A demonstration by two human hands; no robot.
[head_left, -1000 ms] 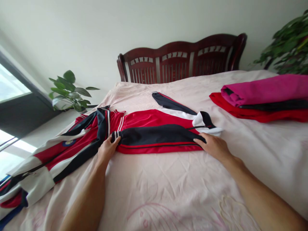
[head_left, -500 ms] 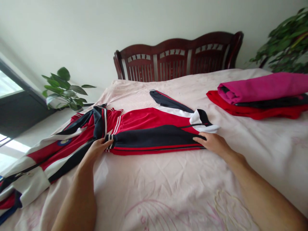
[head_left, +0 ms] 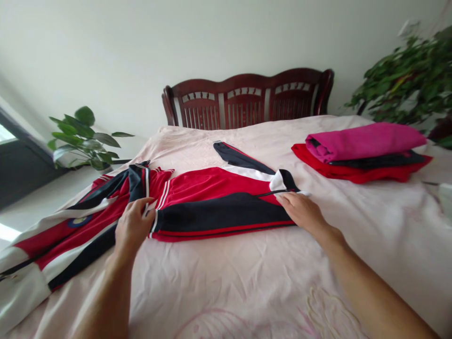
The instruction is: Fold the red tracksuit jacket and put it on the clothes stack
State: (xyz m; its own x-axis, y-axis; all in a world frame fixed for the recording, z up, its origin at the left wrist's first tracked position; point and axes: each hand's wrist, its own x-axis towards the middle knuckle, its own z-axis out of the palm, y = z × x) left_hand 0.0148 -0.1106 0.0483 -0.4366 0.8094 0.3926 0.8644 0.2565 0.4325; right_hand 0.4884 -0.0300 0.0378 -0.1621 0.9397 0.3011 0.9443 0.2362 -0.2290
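A red, navy and white track jacket (head_left: 212,207) lies on the bed, its near sleeve folded along the front and the far sleeve stretched out behind. My left hand (head_left: 133,226) is at the jacket's striped cuff and hem end, thumb and forefinger a little apart, not visibly gripping cloth. At the other end, my right hand (head_left: 302,209) has its fingers closed on the jacket beside the white and navy collar (head_left: 278,181); the fingertips are partly hidden. A second matching jacket (head_left: 76,235) lies spread out to the left, near my left wrist.
A pale pink bedsheet (head_left: 219,278) covers the bed. Folded magenta and red clothes (head_left: 367,143) are stacked at the right. Behind stands a dark wooden headboard (head_left: 243,101). Leafy plants flank the bed, one at the left (head_left: 86,136) and one at the right (head_left: 406,84).
My left hand has loosened from the cuff and shifted up toward the hem. My right hand has slid from the shoulder edge closer to the collar. The view has tilted slightly.
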